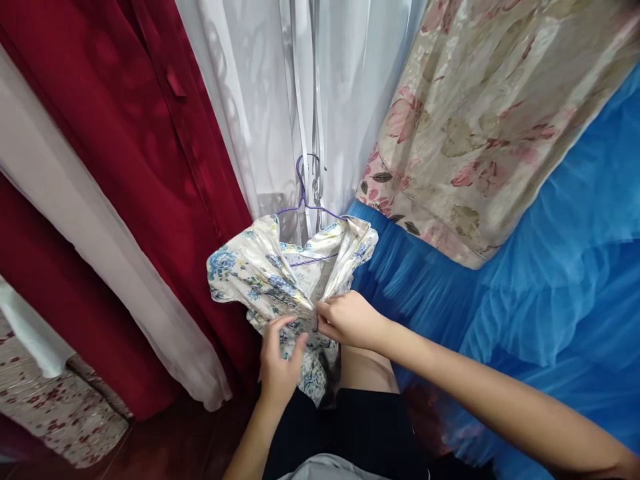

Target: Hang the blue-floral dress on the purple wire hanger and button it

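A white dress with blue and yellow flowers [270, 273] hangs on a purple hanger [302, 190] before me, its neck opening slack and wide. My right hand [345, 320] is closed on the edge of that opening, with the cloth pinched between thumb and fingers. Just left of it, my left hand [283, 360] is held against or close to the front of the dress, thumb and fingers apart. Whether the left fingertips touch the cloth I cannot tell. The lower part of the garment is partly hidden behind my hands.
White curtain-like cloth [350, 87] hangs behind the hanger. Dark red fabric [165, 167] and a pale panel [125, 287] drape on the left. A beige floral garment [465, 133] and blue ruffled tulle [530, 293] fill the right. Dark floor [170, 443] shows at lower left.
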A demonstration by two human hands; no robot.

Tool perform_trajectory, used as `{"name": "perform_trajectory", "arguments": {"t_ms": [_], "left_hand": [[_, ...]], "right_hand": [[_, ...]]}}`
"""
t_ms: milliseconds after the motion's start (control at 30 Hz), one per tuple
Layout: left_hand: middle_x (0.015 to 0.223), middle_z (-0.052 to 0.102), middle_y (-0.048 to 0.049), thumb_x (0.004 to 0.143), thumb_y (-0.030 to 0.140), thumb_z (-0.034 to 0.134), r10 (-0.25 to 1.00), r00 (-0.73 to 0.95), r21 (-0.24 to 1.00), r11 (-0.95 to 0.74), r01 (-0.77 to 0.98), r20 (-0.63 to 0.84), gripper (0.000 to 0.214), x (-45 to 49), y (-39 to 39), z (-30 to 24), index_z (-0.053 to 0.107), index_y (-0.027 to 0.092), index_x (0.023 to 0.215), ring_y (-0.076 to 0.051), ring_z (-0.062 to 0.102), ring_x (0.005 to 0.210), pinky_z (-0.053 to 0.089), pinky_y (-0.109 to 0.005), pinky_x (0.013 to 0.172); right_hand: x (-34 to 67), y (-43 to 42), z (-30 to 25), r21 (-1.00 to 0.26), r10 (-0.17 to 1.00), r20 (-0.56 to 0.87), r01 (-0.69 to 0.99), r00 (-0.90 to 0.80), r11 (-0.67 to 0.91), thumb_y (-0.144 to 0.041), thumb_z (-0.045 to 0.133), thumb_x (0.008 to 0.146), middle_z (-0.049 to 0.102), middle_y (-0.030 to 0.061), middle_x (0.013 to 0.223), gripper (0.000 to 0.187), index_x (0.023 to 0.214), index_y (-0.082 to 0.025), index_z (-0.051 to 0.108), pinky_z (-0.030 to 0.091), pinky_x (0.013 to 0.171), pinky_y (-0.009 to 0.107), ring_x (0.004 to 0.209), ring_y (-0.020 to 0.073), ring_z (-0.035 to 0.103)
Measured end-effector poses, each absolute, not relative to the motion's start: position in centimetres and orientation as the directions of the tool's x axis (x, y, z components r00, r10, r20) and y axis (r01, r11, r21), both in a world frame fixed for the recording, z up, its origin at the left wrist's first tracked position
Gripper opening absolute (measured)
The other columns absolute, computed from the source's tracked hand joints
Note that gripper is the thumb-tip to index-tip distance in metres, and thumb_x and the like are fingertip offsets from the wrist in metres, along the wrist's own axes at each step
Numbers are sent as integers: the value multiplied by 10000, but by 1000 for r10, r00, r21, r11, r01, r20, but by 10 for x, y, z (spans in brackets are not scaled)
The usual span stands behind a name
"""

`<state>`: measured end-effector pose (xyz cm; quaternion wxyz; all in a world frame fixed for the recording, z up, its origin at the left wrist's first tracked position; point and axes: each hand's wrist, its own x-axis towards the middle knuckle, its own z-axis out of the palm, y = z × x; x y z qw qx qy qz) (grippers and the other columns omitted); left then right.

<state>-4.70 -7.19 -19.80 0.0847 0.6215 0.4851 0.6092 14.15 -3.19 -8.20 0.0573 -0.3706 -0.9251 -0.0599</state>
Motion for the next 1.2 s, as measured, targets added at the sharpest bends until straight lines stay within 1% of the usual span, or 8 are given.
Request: {"name": "perform_trajectory", "arguments": {"t_ms": [67, 200, 367, 567, 733, 967, 1067, 1200], "left_hand": [[1132, 634, -89, 927, 253, 618, 773, -57, 696, -535, 479, 632, 266, -33, -67, -189, 564, 222, 1186, -240, 616, 1099, 499, -368, 977], [883, 612, -31, 951, 265, 544, 784, -57, 705, -521, 481, 619, 43, -19, -56, -177, 540, 225, 938, -206, 614, 878, 496, -302, 809], [766, 551, -6, 939, 235, 556, 802, 50, 677, -535, 506, 596, 196, -31, -55, -177, 478, 213, 760, -178, 565, 768, 442, -274, 746], [791, 565, 2, 895, 149, 565, 873, 224, 696, -481, 532, 433, 157, -49, -62, -174, 492, 209, 769, -170, 575, 778, 410, -263, 724], [804, 609, 2, 860, 115, 569, 887, 324, 655, -461, 599, 328, 141, -59, -70, -168, 524, 216, 773, -178, 607, 779, 411, -269, 711], [829, 673, -30, 885, 170, 613, 857, 434, 563, -512, 649, 279, 111, -65, -65, -167, 641, 224, 792, -211, 655, 818, 474, -290, 714], [898, 722, -43, 915, 192, 625, 779, 407, 528, -625, 575, 477, 96, -64, -50, -139, 703, 230, 873, -214, 677, 890, 507, -322, 836], [908, 718, -22, 969, 244, 603, 606, 88, 466, -688, 556, 790, 283, -58, -21, -67, 653, 232, 1247, -173, 677, 859, 510, -309, 885]], "right_hand": [[141, -34, -76, 88, 599, 132, 612, -790, 786, -283, 542, 970, 744, 100, 808, 185, 941, -140, 656, 316, 589, 314, 694, 216, 667], [140, -30, -64, 155, 464, 132, 481, -876, 863, -254, 497, 1005, 716, 89, 801, 200, 941, -137, 647, 343, 632, 321, 703, 202, 631], [146, -10, -41, 248, 383, 86, 392, -920, 886, -252, 483, 1015, 705, 105, 806, 238, 902, -125, 650, 344, 660, 325, 755, 211, 610], [143, 23, -1, 322, 411, 101, 421, -906, 848, -199, 490, 953, 702, 114, 770, 207, 908, -119, 675, 316, 659, 339, 715, 217, 593], [147, 37, 33, 257, 469, 241, 522, -850, 813, -182, 515, 902, 649, 70, 710, 186, 790, -150, 660, 264, 643, 321, 647, 173, 533], [154, 37, 41, 263, 585, 401, 701, -705, 663, -195, 490, 903, 663, 60, 696, 199, 804, -152, 657, 207, 609, 301, 618, 155, 531], [148, 31, 32, 1, 605, 519, 708, -604, 706, -181, 543, 862, 637, 29, 644, 151, 752, -153, 642, 254, 594, 282, 584, 134, 520], [140, 21, 19, -699, 808, 454, 412, -375, 584, -285, 621, 857, 569, -18, 544, 215, 691, -150, 638, 324, 527, 243, 494, 96, 482]]}}
